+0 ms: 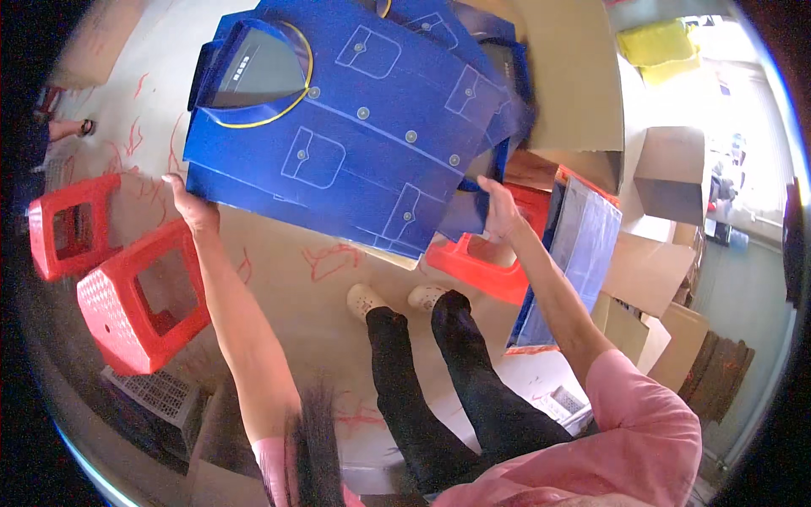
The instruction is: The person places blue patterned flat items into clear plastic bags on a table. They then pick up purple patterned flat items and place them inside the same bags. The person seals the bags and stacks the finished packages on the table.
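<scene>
Both my arms reach forward with a flat blue cardboard box (363, 135) printed like a buttoned jacket, with chest pockets, pale buttons and a yellow-edged neck opening. It tilts down to the right. My left hand (196, 207) is closed on its lower left corner, fingers partly hidden behind it. At the right end, my right hand (500, 213) grips near the lower edge, and its fingertips are partly hidden too. More blue printed pieces of the same kind (427, 29) lie behind it, overlapping; whether my hands hold them as well is unclear.
Red plastic stools (139, 296) stand at the left, and another red stool (481, 270) is under my right hand. A plastic-wrapped stack (583, 245) and cardboard boxes (667, 173) line the right. A grey crate (156, 397) sits lower left. Another person's arm (68, 129) shows far left.
</scene>
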Demonstrator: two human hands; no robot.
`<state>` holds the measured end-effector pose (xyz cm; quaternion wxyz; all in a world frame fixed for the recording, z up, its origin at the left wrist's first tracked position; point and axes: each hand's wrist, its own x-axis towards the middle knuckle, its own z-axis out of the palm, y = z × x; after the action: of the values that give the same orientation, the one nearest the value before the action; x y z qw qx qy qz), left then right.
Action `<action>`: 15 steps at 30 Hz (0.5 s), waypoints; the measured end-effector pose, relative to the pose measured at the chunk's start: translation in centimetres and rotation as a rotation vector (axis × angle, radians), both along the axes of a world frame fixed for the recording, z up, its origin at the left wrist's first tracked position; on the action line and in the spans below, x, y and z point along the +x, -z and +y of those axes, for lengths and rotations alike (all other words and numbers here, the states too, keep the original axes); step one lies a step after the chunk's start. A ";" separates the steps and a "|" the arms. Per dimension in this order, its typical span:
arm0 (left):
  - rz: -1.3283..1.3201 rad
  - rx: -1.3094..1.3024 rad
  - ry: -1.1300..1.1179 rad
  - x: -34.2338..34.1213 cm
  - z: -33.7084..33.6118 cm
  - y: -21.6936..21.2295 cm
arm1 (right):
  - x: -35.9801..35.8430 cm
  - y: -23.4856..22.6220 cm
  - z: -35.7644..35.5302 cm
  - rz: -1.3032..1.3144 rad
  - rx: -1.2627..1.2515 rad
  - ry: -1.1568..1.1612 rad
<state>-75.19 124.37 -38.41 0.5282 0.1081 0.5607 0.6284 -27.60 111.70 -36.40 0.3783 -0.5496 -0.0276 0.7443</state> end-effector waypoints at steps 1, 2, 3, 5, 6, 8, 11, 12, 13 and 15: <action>0.007 -0.010 0.015 -0.5 -0.5 0.2 | -0.5 -0.4 -0.4 0.023 -0.036 0.008; 0.016 -0.019 0.027 -1.2 -1.4 0.4 | -1.2 -0.6 -0.9 0.047 -0.071 0.012; -0.067 -0.039 0.016 -2.8 -2.9 1.6 | -1.8 -1.2 -1.8 0.071 -0.104 0.017; -0.126 -0.053 -0.030 -5.0 -7.2 2.4 | -2.8 -1.1 -4.9 0.132 -0.061 -0.022; -0.111 -0.051 -0.050 -4.9 -8.9 1.9 | -3.8 -1.7 -6.2 0.106 -0.081 -0.029; 0.019 -0.108 -0.129 -4.9 -13.1 -0.1 | -5.0 -2.2 -8.6 0.162 -0.135 -0.088; 0.013 -0.151 -0.124 -9.0 -21.8 -0.5 | -6.9 -2.8 -12.1 0.360 -0.122 -0.236; -0.007 -0.195 -0.153 -7.6 -22.7 -2.1 | -6.9 -2.4 -13.5 0.327 -0.145 -0.262; -0.026 -0.239 -0.182 -6.0 -23.2 -3.6 | -6.8 -2.0 -14.9 0.295 -0.169 -0.287; -0.105 -0.313 -0.229 -7.8 -26.1 -2.0 | -8.4 -3.0 -16.2 0.176 -0.078 -0.324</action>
<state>-83.04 98.32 -36.36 0.4922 -0.0727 0.6318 0.5943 -36.04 95.51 -33.36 0.2332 -0.4850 -0.0537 0.8411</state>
